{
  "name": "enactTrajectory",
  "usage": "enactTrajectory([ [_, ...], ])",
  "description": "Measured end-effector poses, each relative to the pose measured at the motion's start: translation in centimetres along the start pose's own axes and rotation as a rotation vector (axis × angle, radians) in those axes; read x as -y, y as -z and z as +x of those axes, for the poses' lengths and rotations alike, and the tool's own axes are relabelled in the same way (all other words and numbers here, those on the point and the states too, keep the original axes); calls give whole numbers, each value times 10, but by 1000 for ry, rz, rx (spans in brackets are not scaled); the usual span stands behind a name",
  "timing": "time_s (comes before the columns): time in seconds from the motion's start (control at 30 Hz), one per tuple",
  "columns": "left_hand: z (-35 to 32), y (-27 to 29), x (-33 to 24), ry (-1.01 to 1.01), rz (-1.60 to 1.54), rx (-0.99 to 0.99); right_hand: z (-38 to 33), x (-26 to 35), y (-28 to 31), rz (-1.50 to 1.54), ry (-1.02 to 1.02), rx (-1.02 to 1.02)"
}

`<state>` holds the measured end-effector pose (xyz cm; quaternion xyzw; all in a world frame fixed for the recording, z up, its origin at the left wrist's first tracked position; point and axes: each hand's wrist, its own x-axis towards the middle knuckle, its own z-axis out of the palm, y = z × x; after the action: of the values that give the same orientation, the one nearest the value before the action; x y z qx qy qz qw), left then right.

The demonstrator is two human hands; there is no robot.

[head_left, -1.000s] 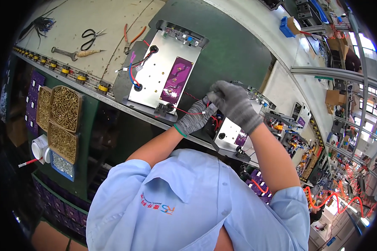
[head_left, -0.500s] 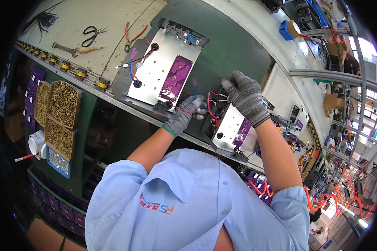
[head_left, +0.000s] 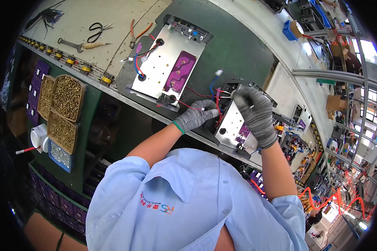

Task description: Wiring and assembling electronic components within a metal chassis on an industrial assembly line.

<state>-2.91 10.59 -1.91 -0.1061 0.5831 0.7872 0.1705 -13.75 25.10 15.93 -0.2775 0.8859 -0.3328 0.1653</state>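
Note:
My left hand (head_left: pixel 199 115), in a grey knit glove, is closed with its fingertips at the red wires (head_left: pixel 219 109) of a metal chassis (head_left: pixel 230 119). Across its fingers lies a thin red lead (head_left: pixel 185 104) ending in a small white plug. Over the chassis, my right hand (head_left: pixel 255 111), gloved alike, has its fingers curled at a white wire (head_left: pixel 227 94); the exact grip is partly hidden. Beyond the wires a blue lead (head_left: pixel 214 83) ends in a white connector (head_left: pixel 218 72). To the left sits a larger metal chassis (head_left: pixel 161 65) with a purple circuit board (head_left: pixel 180 71).
At the far left lie red-handled pliers (head_left: pixel 135 34), black scissors (head_left: pixel 97 31), a wrench (head_left: pixel 71 44) and a wooden-handled awl (head_left: pixel 95 45). Trays of brass screws (head_left: pixel 68 97) stand left, below the roller edge (head_left: pixel 86 68). More chassis and parts continue along the line at right.
My left hand has shifted right to the red wires. My right hand has come down and nearer over the smaller chassis. The blue lead with its white connector now shows beyond the hands.

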Motion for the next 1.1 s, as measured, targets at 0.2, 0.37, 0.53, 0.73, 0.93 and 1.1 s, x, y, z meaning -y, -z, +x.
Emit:
enactTrajectory([
  [0.2, -8, -2, 15, 272, -204, -131, -8, -16, -35, -589, 109, 281],
  [0.37, -18, -5, 26, 442, -376, -183, 26, -10, -79, -1235, 136, 636],
  [0.53, -9, -1, 21, 349, -271, -111, 63, -21, -74, -992, 28, 971],
  [0.73, 7, 3, 8, 364, -57, -62, 65, -33, -51, -678, 166, 872],
  [0.93, 4, 8, 7, 305, -112, -36, 77, -35, -44, -481, -22, 776],
  [1.1, -8, 7, 7, 322, -359, -68, 69, -33, -43, -599, 105, 752],
])
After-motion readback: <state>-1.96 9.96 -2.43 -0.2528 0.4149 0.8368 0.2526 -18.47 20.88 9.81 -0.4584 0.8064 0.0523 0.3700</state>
